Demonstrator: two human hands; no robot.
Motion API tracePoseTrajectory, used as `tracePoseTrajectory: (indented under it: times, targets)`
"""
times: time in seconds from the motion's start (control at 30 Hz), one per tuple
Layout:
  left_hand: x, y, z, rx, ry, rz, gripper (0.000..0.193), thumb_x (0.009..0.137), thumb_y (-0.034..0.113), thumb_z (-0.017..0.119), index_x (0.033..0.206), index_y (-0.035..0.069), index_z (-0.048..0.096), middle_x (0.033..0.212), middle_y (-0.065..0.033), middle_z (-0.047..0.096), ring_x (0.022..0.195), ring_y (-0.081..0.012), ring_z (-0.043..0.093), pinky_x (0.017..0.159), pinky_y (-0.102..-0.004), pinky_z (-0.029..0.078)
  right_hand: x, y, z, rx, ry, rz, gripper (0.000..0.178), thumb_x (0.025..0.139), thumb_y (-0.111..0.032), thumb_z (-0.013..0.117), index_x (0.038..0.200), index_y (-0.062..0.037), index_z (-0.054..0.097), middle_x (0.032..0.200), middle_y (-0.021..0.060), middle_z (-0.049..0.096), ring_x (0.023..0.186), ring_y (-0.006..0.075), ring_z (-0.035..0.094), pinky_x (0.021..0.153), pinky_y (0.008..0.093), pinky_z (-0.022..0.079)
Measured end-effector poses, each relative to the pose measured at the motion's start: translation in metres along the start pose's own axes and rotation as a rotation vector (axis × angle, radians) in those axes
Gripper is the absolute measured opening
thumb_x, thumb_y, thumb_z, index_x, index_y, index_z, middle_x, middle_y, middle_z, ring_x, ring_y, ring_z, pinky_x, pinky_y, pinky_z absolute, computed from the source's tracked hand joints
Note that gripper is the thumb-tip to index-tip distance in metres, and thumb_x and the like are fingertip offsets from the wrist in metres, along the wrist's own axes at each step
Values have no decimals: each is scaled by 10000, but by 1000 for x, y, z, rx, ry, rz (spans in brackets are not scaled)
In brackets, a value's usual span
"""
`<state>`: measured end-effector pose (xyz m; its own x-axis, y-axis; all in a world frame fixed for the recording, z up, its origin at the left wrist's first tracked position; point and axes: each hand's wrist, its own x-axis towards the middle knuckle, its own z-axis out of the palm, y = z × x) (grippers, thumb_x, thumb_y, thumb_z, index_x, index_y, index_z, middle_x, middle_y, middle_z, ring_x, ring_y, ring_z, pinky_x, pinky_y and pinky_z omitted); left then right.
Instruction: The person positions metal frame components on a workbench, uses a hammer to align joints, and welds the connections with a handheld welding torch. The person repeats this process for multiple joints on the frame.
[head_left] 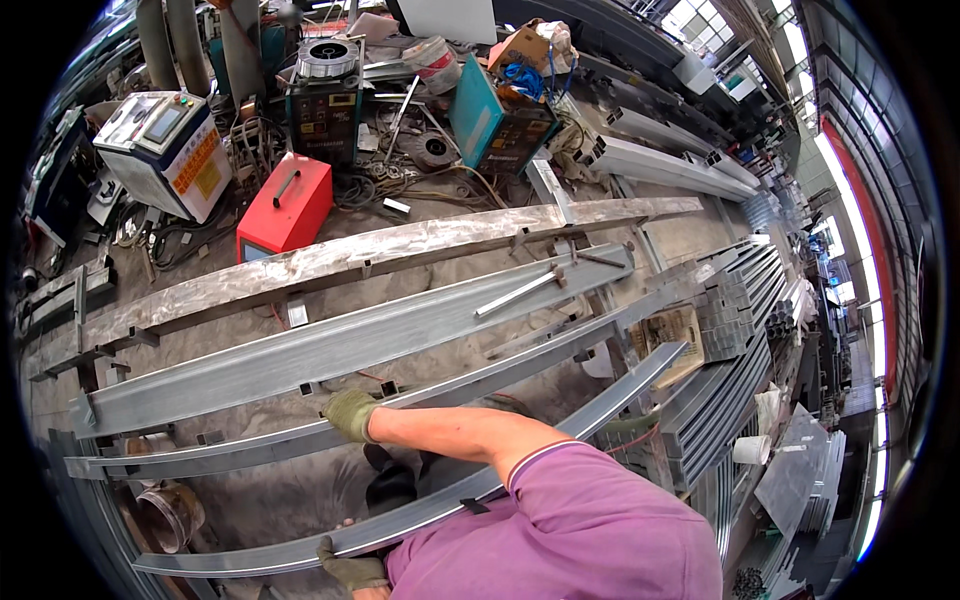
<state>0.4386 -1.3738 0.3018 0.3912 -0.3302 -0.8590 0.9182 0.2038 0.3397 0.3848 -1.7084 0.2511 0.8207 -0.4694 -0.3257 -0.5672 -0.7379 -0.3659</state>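
Note:
My right hand (350, 415), in an olive-green work glove, reaches across to the middle long grey steel channel (240, 447), its fingers curled over the far edge. Lower in the picture, my left hand (352, 568), in a similar glove with bare fingertips showing, is closed round the nearest steel channel (240, 562). This nearest channel runs close against my purple shirt. Beyond the middle one lies a wider steel beam (300, 355), with a short metal bar (515, 295) resting near its right end.
A worn long steel bar (330, 255) lies farther back. Behind it stand a red machine box (287, 207), a white machine with a screen (165, 150) and teal-sided machines (500, 120) among cables. Stacked steel profiles (715, 400) fill the right. A round metal pipe piece (168, 515) sits lower left.

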Motion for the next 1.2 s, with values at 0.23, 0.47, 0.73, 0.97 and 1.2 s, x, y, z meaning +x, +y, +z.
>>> tracePoseTrajectory:
  times: [0.23,0.47,0.73,0.97,1.2]
  targets:
    - [-7,-2,49,34,52,83,444,940,469,629,1077,46,628,1058,-212,707,1045,-400,698,982,-608,571,-28,45,2,54,5,29,420,956,-147,664,1371,-126,725,1285,224,775,1176,410,763,1025,528,585]
    - [40,10,45,-28,40,35,344,948,400,680,985,59,657,979,-231,745,950,-439,717,972,-594,590,-76,63,-21,108,136,113,406,847,-131,723,1244,-191,782,1126,208,790,1075,437,744,928,561,573]
    - [50,3,75,-39,123,22,208,1001,323,716,988,116,694,803,-110,715,745,-290,712,717,-504,633,-124,108,-3,-57,89,262,554,827,-223,809,1338,-40,698,1279,216,734,1242,429,677,1093,563,498]
    - [59,7,103,-17,126,35,254,999,341,711,962,90,702,781,-122,705,693,-290,685,670,-485,614,-198,64,-65,185,144,-6,676,855,-334,832,1431,-32,649,1341,248,704,1274,464,647,1135,542,486]
    - [88,4,131,-48,34,22,275,988,351,711,948,78,720,812,-109,713,700,-296,696,721,-466,624,-295,97,-36,-114,-135,120,529,1060,-503,664,1435,-135,716,1268,210,783,1120,374,773,982,534,599]
